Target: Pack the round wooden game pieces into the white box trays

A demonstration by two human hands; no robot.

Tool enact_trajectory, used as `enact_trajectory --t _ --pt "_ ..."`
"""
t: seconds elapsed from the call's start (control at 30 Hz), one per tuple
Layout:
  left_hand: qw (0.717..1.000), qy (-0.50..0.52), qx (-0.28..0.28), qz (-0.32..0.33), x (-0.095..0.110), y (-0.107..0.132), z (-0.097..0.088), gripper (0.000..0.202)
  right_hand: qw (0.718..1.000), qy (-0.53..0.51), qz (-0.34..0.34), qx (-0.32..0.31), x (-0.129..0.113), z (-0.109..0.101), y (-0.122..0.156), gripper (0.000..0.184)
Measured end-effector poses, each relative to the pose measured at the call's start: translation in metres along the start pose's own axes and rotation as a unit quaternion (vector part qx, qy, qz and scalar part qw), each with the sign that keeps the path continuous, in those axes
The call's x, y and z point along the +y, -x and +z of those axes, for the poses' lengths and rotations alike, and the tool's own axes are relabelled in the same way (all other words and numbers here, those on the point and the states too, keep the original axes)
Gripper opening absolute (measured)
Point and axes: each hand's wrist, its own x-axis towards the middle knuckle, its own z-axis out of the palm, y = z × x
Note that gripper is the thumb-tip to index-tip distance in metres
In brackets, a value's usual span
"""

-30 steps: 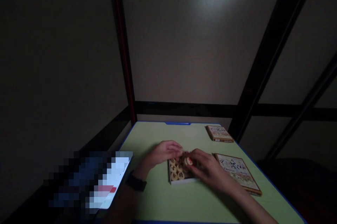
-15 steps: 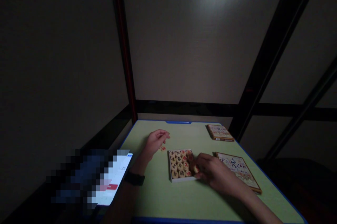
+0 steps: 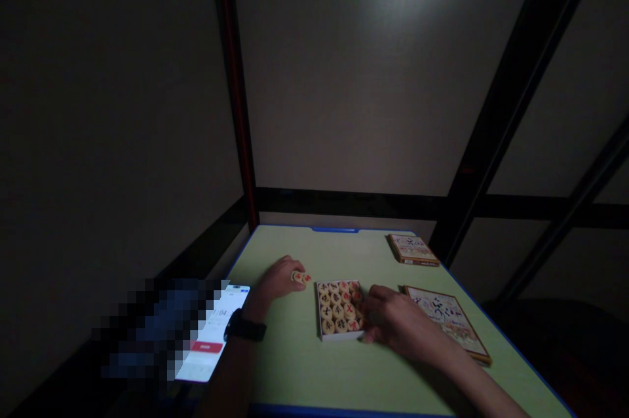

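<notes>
A small white open box [image 3: 343,336] stands on the table, with round wooden Chinese chess pieces [image 3: 337,311] in rows inside it, marked in black and red. At its right edge my right hand [image 3: 393,320] bends its fingers round a piece in the right-hand column, mostly hidden by the fingers. To the left of the box, my left hand [image 3: 281,278] has its fingers and thumb closed about red-marked chess pieces [image 3: 299,277] low over the table. A dark watch sits on the left wrist.
Two printed flat boxes lie on the right: a near one [image 3: 449,320], partly behind my right forearm, and a far one [image 3: 413,249]. A lit phone [image 3: 211,333] is at the left edge of the green table [image 3: 304,372]. Walls stand behind and at the left.
My left hand has come down and left onto the red-marked pieces, which it was held above. The piece at my right fingers has dropped lower, into the box's right column.
</notes>
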Motion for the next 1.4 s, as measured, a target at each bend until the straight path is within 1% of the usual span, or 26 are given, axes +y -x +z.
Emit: enact_trajectory --t 0.13,0.23,0.3,0.37,0.43,0.5,0.6,0.67,0.7,0.73,0.8,0.87,0.93,1.07,1.17,1.23,1.3,1.33,1.4 --pt "1.000 -0.026 0.001 -0.014 0.002 -0.002 0.001 0.019 1.000 -0.006 -0.006 -0.005 -0.001 -0.001 0.001 0.025" --pt "0.999 -0.034 0.009 -0.013 0.001 -0.003 0.003 0.015 1.000 -0.016 -0.013 -0.011 0.001 -0.002 0.005 0.017" --pt "0.999 -0.045 0.021 -0.019 -0.001 -0.003 0.004 0.015 0.999 -0.035 -0.017 -0.003 0.002 -0.005 0.004 0.012" --pt "0.997 -0.060 0.028 -0.030 -0.003 -0.003 0.005 0.015 0.998 -0.061 -0.027 0.017 0.001 -0.007 -0.003 0.010" --pt "0.996 -0.080 0.038 -0.027 -0.004 -0.003 0.006 0.014 0.995 -0.083 -0.044 0.036 -0.002 -0.008 -0.021 0.012" --pt "0.992 -0.109 0.058 -0.025 -0.004 -0.003 0.005 0.012 0.993 -0.090 -0.057 0.049 -0.010 -0.005 -0.050 0.016" --pt "0.984 -0.142 0.094 -0.048 -0.001 -0.006 0.002 0.014 0.997 -0.036 -0.037 0.054 -0.027 0.005 -0.103 0.019" --pt "0.981 -0.137 0.122 -0.061 0.001 -0.009 0.000 0.016 1.000 0.013 -0.011 0.023 -0.037 0.014 -0.133 0.024" --pt "0.980 -0.127 0.141 -0.057 0.001 -0.010 -0.001 0.019 0.999 0.039 0.002 0.001 -0.042 0.018 -0.144 0.027" --pt "0.979 -0.115 0.160 -0.047 0.002 -0.011 -0.002 0.023 0.998 0.058 0.009 -0.019 -0.045 0.021 -0.153 0.029" --pt "0.977 -0.093 0.189 -0.018 0.004 -0.013 -0.003 0.026 0.996 0.080 0.011 -0.046 -0.048 0.027 -0.163 0.028" --pt "0.976 -0.076 0.205 0.002 0.007 -0.014 -0.003 0.024 0.995 0.085 0.001 -0.056 -0.049 0.030 -0.165 0.023" --pt "0.975 -0.056 0.217 0.006 0.010 -0.014 -0.003 0.022 0.994 0.089 -0.008 -0.060 -0.048 0.031 -0.164 0.022" --pt "0.969 0.000 0.245 -0.021 0.013 -0.016 -0.003 0.022 0.995 0.084 -0.023 -0.048 -0.046 0.030 -0.161 0.023" --pt "0.965 0.046 0.254 -0.038 0.014 -0.017 -0.003 0.021 0.997 0.068 -0.031 -0.021 -0.037 0.023 -0.154 0.023" --pt "0.963 0.077 0.253 -0.046 0.015 -0.017 -0.003 0.020 0.998 0.033 -0.048 0.014 -0.027 0.014 -0.142 0.021" --pt "0.961 0.107 0.248 -0.052 0.017 -0.016 -0.003 0.020 0.996 -0.025 -0.074 0.052 -0.014 0.004 -0.121 0.020" --pt "0.960 0.121 0.247 -0.054 0.019 -0.016 -0.002 0.020 0.993 -0.057 -0.076 0.065 -0.008 -0.001 -0.108 0.021" --pt "0.959 0.141 0.242 -0.052 0.022 -0.015 -0.001 0.023 0.989 -0.113 -0.078 0.062 0.002 -0.008 -0.078 0.024"
